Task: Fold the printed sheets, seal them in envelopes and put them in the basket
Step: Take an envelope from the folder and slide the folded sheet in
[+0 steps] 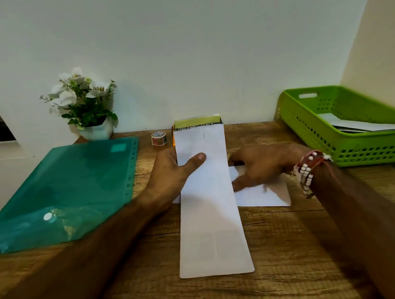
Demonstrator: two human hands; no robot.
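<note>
A long white envelope (pixel 210 223) stands lengthwise in the middle of the wooden table, its far end raised. My left hand (pixel 172 170) grips its upper left edge, thumb pressed on the front. A printed sheet with a green and black top (pixel 196 122) pokes out of the envelope's far end. My right hand (pixel 260 163) lies just right of the envelope, fingers spread flat on a white folded sheet (pixel 265 195) lying crosswise beneath. The green plastic basket (pixel 314 131) sits at the right with white envelopes (pixel 361 125) inside.
A teal plastic folder (pixel 66 191) covers the table's left side. A roll of tape (pixel 158 138) stands behind the envelope. A white pot of artificial flowers (pixel 85 106) sits at the back wall. A wall rises right behind the basket.
</note>
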